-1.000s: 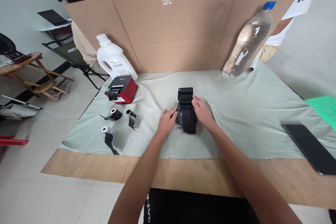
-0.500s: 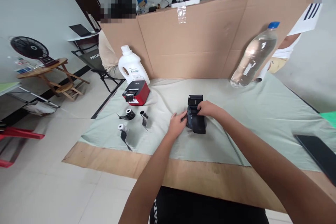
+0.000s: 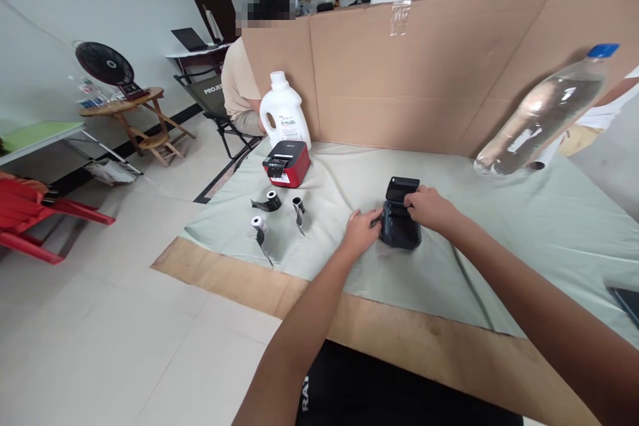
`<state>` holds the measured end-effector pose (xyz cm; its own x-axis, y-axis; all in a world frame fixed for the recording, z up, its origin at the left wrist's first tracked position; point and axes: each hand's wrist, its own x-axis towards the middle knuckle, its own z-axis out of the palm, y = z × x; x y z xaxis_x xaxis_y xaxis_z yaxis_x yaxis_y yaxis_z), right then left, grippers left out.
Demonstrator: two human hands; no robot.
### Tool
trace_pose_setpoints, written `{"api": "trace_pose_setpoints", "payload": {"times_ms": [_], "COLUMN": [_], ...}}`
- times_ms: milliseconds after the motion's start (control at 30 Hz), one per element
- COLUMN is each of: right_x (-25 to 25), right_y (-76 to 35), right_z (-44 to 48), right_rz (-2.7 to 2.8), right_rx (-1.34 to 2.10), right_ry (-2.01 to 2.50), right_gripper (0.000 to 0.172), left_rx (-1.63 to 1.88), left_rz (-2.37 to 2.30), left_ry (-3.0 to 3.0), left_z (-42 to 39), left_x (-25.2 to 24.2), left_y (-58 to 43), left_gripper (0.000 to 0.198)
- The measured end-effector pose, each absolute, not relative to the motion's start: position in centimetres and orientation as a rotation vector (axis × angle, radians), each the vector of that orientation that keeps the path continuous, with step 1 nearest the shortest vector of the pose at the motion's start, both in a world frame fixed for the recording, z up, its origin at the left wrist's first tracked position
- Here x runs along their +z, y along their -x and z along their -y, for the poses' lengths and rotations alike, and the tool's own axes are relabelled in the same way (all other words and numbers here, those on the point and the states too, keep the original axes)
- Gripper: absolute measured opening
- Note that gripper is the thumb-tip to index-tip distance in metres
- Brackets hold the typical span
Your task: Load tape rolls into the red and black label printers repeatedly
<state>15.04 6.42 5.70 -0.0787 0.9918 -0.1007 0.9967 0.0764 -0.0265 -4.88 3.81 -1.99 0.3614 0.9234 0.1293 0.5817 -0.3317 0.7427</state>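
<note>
Pale green cloth (image 3: 524, 206) covers most of one wooden table (image 3: 224, 273), and one broad cardboard panel (image 3: 379, 93) blocks much of the view beyond. Near the middle of the cloth sits one black device (image 3: 402, 233), its single lid (image 3: 402, 188) raised at the far side. Two hands work at it: the left hand (image 3: 363, 231), fingers loosely spread, touches its left side; the right hand (image 3: 433, 208), fingers bunched, reaches to the lid's base. Whether it pinches anything cannot be told (the fingertips are hidden, and the inside of the device is too dark to read). Farther left are three small rolls (image 3: 271, 200) with dark strips (image 3: 259, 234) trailing, then one red-and-black printer (image 3: 297, 170) partly covering one white jug (image 3: 289, 113). One blue-capped bottle (image 3: 539, 120) stands by the panel at right. One phone (image 3: 629, 303) is cut off by the right edge; one seated person (image 3: 241, 73) shows only partly behind the panel.
</note>
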Motion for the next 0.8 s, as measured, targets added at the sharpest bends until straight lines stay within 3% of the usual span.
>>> {"api": "trace_pose_setpoints", "payload": {"times_ms": [333,633,800], "right_x": [5.5,6.3,9.0], "right_y": [-13.3,-13.7,-14.2], "right_z": [-7.1,-6.9,-6.8], "right_rz": [-2.013,-2.149,-2.247], "right_rx": [-0.283,-0.224,-0.355], "right_ry": [-2.111,-2.004,-2.142], "right_gripper": [0.040,0.036,0.022], "left_rx": [0.683,0.689,0.711], "left_rz": [-1.339,-1.347,-1.352], "left_ry": [-2.059,-2.061,-2.084], "left_z": [-3.7,-3.8,-3.9], "left_x": [-1.6,-1.8,-2.0], "left_y": [5.0,4.9,4.9], "left_gripper": [0.049,0.047,0.044]}}
